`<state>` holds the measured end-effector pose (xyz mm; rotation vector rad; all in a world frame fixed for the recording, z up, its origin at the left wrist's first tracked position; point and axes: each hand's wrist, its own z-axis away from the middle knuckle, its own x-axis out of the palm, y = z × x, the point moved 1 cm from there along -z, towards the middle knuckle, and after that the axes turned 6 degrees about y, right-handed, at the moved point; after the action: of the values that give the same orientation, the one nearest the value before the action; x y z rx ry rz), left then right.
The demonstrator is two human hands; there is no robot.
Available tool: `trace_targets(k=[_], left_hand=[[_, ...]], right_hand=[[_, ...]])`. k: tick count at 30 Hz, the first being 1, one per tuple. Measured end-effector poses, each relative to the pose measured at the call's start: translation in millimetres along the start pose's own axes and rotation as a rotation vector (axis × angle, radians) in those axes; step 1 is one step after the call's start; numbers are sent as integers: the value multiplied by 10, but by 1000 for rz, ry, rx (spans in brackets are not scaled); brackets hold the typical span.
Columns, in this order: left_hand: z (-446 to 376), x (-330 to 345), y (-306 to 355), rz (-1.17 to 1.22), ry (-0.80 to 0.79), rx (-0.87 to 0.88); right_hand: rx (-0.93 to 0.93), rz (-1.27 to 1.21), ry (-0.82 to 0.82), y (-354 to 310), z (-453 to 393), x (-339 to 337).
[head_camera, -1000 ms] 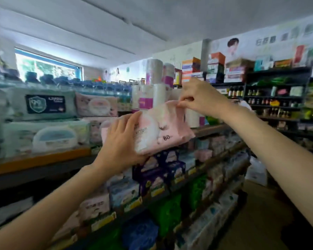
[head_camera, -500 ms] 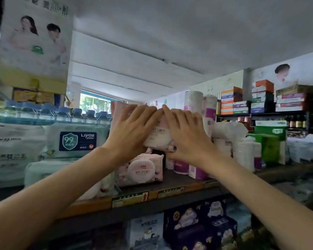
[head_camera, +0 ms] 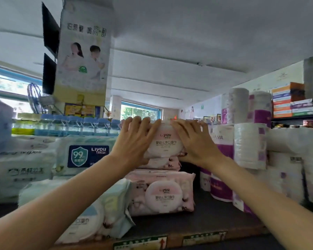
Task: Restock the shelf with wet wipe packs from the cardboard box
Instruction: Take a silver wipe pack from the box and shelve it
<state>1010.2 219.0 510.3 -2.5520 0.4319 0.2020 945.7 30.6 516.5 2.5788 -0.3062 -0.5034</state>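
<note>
A pink wet wipe pack (head_camera: pixel 165 141) with a round lid label sits on top of a stack of two more pink packs (head_camera: pixel 161 193) on the dark shelf (head_camera: pixel 206 219). My left hand (head_camera: pixel 134 141) holds the top pack's left side, fingers over its upper edge and thumb underneath. On the pack's right side my right hand (head_camera: pixel 195 141) holds it the same way. The pack touches the one below it. The cardboard box is out of view.
White and blue wipe packs (head_camera: pixel 85 154) are stacked left of the pink stack, with a loose pale pack (head_camera: pixel 98 210) at the front. Purple and white paper rolls (head_camera: pixel 249 145) stand to the right. Water bottles (head_camera: pixel 70 125) line the back. Price tags (head_camera: pixel 139 243) mark the shelf edge.
Both hands lifted the pink pack from chest height up to the top shelf and set it onto the pink stack. The view has moved closer to the shelf.
</note>
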Motion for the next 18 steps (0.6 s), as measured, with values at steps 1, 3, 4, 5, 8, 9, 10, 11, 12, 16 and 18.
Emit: trace_targets(k=[1, 3, 4, 5, 8, 9, 10, 11, 12, 16, 18], left_hand=[[35, 50, 18, -21, -81, 2], [95, 136, 97, -40, -319, 25], [115, 189, 149, -31, -412, 36], [119, 219, 194, -13, -479, 23], [60, 197, 249, -16, -521, 1], [58, 172, 250, -17, -527, -9], [72, 147, 251, -16, -543, -19], [89, 117, 257, -13, -553, -35], [112, 75, 266, -4, -551, -52], [185, -215, 365, 124, -377, -85], [236, -442, 467, 202, -319, -32]], right_hand=[[-16, -13, -14, -42, 13, 140], [-50, -18, -73, -142, 69, 373], [-41, -29, -112, -176, 111, 463], [-16, -57, -136, -189, 156, 534], [28, -140, -201, -161, 199, 574], [21, -156, -239, -146, 199, 552], [30, -180, -309, -139, 199, 520], [55, -186, -358, -141, 203, 479], [88, -176, -391, -149, 212, 440], [344, -228, -409, -174, 356, 124], [462, -202, -370, -188, 485, -153]])
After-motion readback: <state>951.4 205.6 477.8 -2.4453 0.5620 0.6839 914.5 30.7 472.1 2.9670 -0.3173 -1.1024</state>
